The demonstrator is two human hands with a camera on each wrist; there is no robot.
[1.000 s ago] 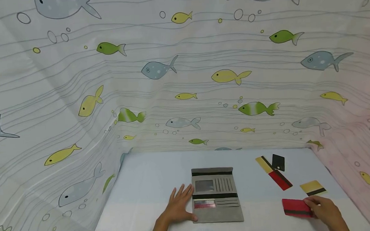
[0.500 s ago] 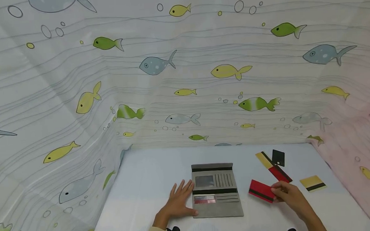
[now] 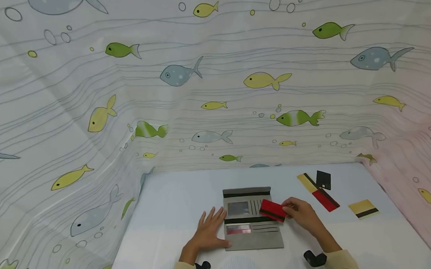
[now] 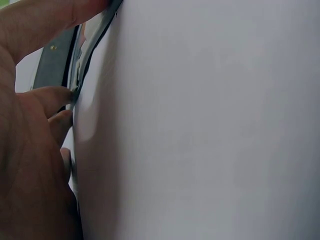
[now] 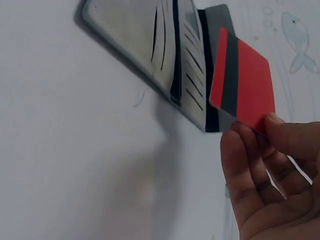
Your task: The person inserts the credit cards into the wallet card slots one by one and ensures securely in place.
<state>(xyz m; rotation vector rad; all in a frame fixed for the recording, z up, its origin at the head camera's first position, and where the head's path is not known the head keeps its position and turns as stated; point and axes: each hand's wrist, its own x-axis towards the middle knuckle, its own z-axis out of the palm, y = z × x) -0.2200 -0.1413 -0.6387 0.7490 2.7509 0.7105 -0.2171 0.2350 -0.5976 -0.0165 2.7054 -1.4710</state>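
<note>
A grey wallet (image 3: 254, 243) lies unfolded on the table, with a window pocket and rows of card slots. Behind its lower left pocket shows a reddish card (image 3: 238, 229). My left hand (image 3: 207, 234) rests at the wallet's left edge, fingers spread and thumb on its lower corner. My right hand (image 3: 304, 217) pinches a red card (image 3: 272, 210) with a black stripe by its right end, over the wallet's right side. In the right wrist view the thumb and fingers grip one corner of that card (image 5: 247, 82), near the slots.
To the right on the table (image 3: 161, 210) lie a yellow card (image 3: 363, 208), a black card (image 3: 324, 179), and a yellow-and-red pair (image 3: 326, 200) with dark stripes. A fish-patterned curtain (image 3: 213, 90) rises behind and along both sides.
My right hand has carried the red card leftward from the right side of the table to over the wallet. The left hand has stayed at the wallet's left edge.
</note>
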